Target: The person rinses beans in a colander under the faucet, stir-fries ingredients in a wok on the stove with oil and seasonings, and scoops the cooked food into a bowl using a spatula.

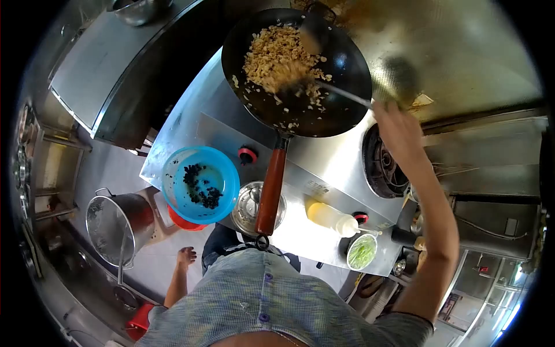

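My right hand [399, 130] is closed around the metal handle of a long-handled wok spatula [347, 96]. Its head is blurred among the food in a large dark wok [341, 118]. Chopped, light-brown food [274, 55] is heaped toward the wok's far left side, with loose bits scattered nearer me. The wok's wooden handle [270, 194] points toward my body, and neither hand is on it. Low at my left side hangs my left hand [185, 257], holding nothing, with its fingers slightly apart. It is nearest a tall metal pot [136, 217].
A blue basin [167, 194] with dark pieces in liquid stands left of the wok handle, beside a metal lid or bowl [245, 217]. To the right are a yellow squeeze bottle [326, 217], a bowl of shredded greens [363, 253] and a burner [378, 168].
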`<state>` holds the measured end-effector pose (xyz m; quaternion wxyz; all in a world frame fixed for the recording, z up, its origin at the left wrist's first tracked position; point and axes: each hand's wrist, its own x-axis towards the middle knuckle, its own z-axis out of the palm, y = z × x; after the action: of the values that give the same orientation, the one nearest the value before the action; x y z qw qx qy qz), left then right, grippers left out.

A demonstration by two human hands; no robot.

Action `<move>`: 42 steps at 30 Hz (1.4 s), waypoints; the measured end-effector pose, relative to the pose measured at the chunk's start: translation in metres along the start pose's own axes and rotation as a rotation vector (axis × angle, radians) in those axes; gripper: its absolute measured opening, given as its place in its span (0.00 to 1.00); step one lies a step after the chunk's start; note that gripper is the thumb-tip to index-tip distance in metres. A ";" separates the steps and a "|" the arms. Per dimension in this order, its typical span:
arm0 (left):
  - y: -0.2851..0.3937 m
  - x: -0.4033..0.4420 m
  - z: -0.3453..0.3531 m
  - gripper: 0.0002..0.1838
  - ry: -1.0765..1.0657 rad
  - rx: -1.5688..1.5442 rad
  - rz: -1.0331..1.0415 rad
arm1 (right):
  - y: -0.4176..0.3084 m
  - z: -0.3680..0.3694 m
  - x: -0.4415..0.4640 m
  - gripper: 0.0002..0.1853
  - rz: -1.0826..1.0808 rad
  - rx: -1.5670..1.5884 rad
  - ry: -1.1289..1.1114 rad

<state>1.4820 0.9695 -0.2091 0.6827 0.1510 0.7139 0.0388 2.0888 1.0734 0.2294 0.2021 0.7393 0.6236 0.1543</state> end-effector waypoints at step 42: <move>-0.034 -0.001 0.003 0.12 0.020 -0.102 0.078 | 0.048 0.035 0.074 0.14 0.192 0.623 -0.517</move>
<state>1.4794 0.9369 -0.2173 0.6803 0.1433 0.7113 0.1033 2.1600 1.1356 0.2210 0.1033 0.8343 0.4972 -0.2144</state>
